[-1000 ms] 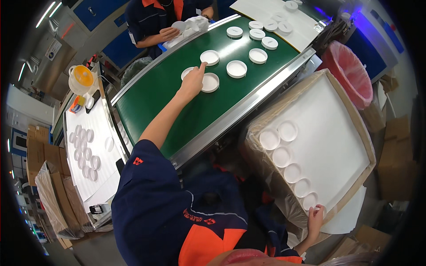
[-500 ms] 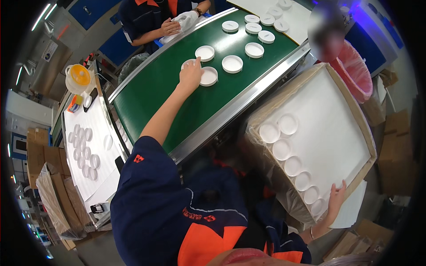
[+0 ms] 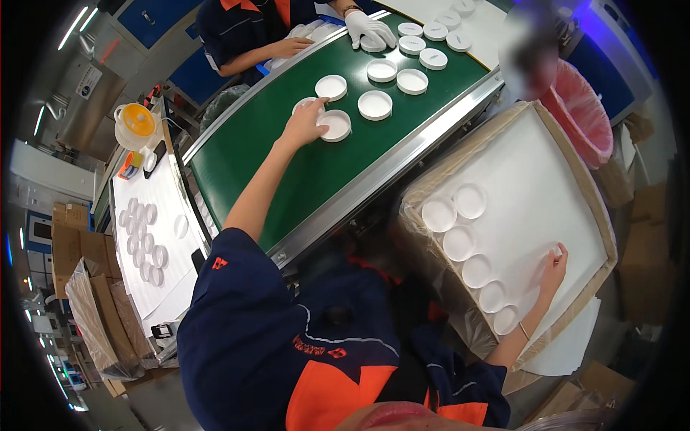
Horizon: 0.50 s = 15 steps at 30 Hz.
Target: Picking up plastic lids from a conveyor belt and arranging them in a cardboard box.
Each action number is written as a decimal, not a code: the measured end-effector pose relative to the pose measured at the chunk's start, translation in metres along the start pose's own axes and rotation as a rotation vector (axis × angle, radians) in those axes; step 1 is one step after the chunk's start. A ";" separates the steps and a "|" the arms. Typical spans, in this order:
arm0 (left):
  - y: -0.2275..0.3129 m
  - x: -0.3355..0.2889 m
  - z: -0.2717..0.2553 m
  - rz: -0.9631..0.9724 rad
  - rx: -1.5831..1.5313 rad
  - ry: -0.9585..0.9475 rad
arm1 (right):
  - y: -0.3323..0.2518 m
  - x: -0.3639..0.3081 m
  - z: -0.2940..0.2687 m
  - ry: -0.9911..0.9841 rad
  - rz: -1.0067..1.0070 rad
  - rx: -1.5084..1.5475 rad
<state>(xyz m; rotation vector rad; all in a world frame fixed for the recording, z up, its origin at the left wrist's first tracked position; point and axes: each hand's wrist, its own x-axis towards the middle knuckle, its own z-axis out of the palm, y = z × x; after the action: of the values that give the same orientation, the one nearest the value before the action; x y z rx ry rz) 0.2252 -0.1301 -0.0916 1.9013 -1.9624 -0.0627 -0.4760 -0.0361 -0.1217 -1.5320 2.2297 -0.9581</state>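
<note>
My left hand [image 3: 303, 125] reaches over the green conveyor belt with thumb and fingers apart. Its fingers lie across one shallow white round dish [image 3: 305, 105], partly covering it. The forefinger comes to the edge of a second white dish [image 3: 330, 87], and the thumb touches a third white dish [image 3: 336, 126]. Over the white-lined carton, my right hand [image 3: 553, 267] has its fingers drawn together, with a small white bit showing at the tips that is too small to name. A row of white round pieces [image 3: 476, 271] lies along the carton's near left side, partly behind my right forearm.
The green belt [image 3: 244, 172] carries more dishes [image 3: 375, 105]. Across it, a co-worker's gloved hand [image 3: 370, 30] covers a dish. A paper-covered table [image 3: 169, 287] at left holds several white rings. The carton's edge [image 3: 607, 215] is plastic-lined; beyond stands a pink bin [image 3: 586, 118].
My right hand has moved farther over the carton and its fingers have closed. My left hand has shifted slightly left. The co-worker's gloved hand now reaches onto the belt, where another dish shows.
</note>
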 end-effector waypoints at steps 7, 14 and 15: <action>0.019 -0.002 0.000 -0.210 -0.112 -0.004 | 0.010 -0.001 0.001 -0.021 0.006 0.130; 0.015 0.020 -0.005 0.014 0.191 0.010 | 0.009 -0.002 0.004 0.046 0.010 0.078; 0.010 0.027 -0.006 0.013 0.191 0.014 | 0.008 -0.002 0.005 0.040 0.008 0.099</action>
<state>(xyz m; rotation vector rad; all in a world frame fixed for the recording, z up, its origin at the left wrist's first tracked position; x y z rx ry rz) 0.2182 -0.1542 -0.0765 1.9999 -2.0349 0.1468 -0.4781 -0.0341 -0.1312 -1.4722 2.1780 -1.0890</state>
